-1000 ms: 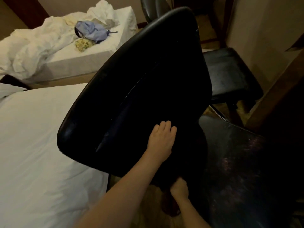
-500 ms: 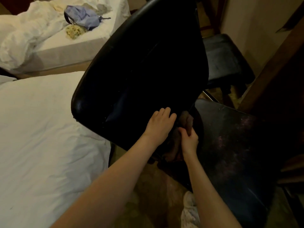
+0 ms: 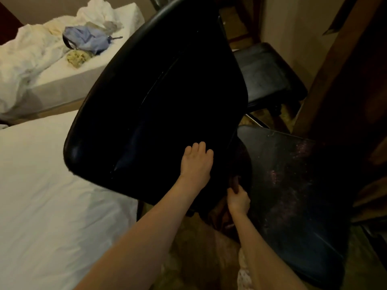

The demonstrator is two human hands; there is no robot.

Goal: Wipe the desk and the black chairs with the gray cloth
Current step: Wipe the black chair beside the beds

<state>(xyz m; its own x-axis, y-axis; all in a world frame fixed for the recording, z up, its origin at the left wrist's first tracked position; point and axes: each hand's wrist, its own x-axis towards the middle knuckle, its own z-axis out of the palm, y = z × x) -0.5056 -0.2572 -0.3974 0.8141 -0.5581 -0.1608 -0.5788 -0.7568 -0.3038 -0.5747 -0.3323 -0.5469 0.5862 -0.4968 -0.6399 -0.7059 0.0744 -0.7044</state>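
The near bed with its white sheet fills my left side; a second bed beyond it carries rumpled linen and a blue bag; the black chair stands in front of me, its broad back tilted toward the bed and its dusty, speckled seat to my right; another black chair sits behind it by the wall. My left arm reaches straight forward from the lower edge of view; my left hand lies flat on the lower part of the chair back, palm down, fingers straight and close together, holding nothing. My right arm comes up from below, nearer my body; my right hand is lower, in the dark gap between chair back and seat, fingers curled tight round the cloth; the cloth bunches above my fist against the base of the chair back, and more of it hangs below my wrist; in this dim light it looks brownish.
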